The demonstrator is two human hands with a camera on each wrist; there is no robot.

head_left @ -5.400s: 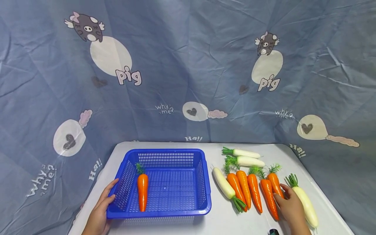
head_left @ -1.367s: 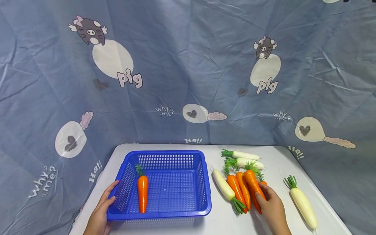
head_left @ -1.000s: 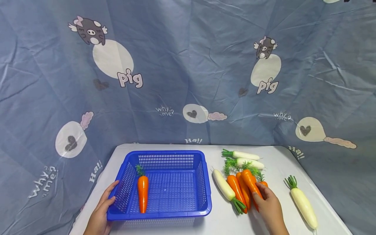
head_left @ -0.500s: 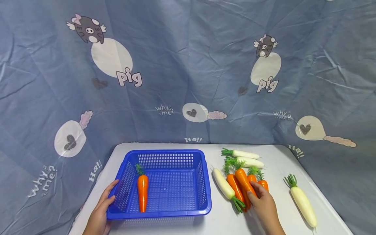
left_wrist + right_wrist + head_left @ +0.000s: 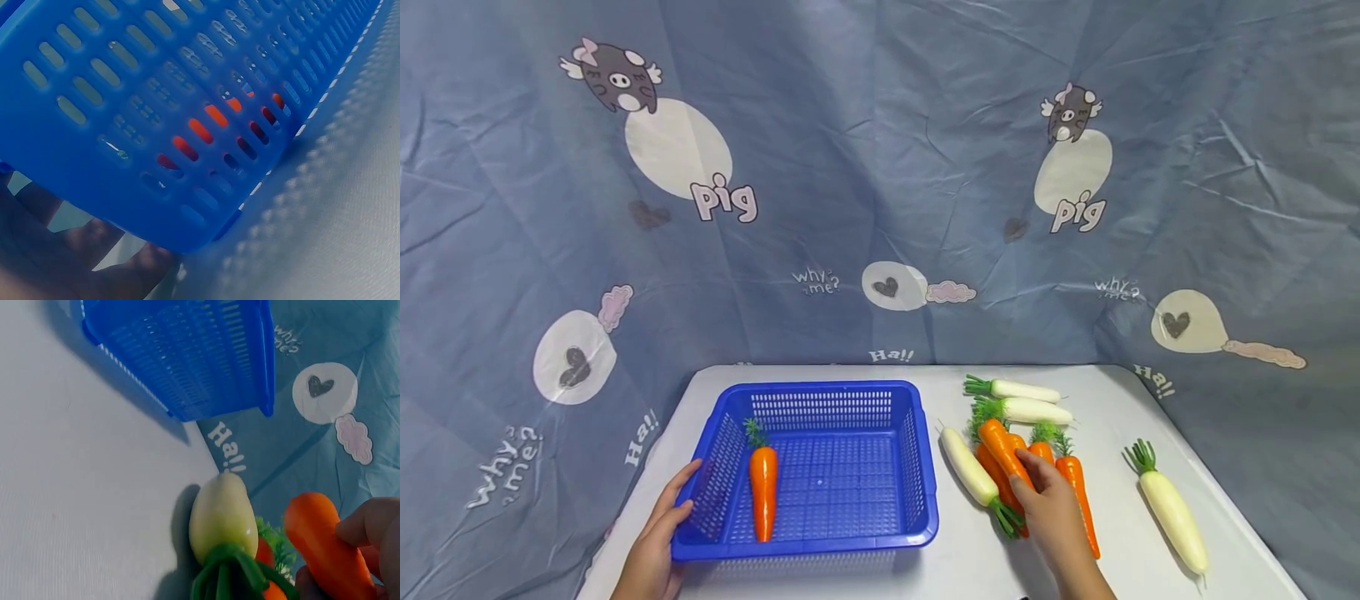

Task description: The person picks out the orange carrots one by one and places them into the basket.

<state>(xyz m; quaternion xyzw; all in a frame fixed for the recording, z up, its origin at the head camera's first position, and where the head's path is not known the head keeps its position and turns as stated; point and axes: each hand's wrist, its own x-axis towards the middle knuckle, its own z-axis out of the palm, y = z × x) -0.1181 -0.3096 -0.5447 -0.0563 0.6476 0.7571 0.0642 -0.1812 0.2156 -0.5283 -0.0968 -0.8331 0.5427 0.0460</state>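
My right hand (image 5: 1048,504) grips an orange carrot (image 5: 1000,446) between thumb and fingers, above other carrots at the right. In the right wrist view the held carrot (image 5: 319,540) shows its rounded end, with the thumb along its side. My left hand (image 5: 655,533) holds the left side of a blue plastic basket (image 5: 805,547); in the left wrist view its fingers (image 5: 94,240) lie at the basket's edge. One carrot (image 5: 763,492) lies inside the basket, to the left, leafy end toward the back.
Beside the basket lies a white radish (image 5: 967,467). Another carrot (image 5: 1078,500) lies right of the right hand. Two white radishes (image 5: 1022,390) lie behind the carrots, and one more radish (image 5: 1176,521) near the table's right edge. A patterned blue cloth (image 5: 820,208) hangs behind.
My right hand took a carrot from the far right of the row and carried it leftward over the others, raising it a little lately. The left hand stays on the basket.
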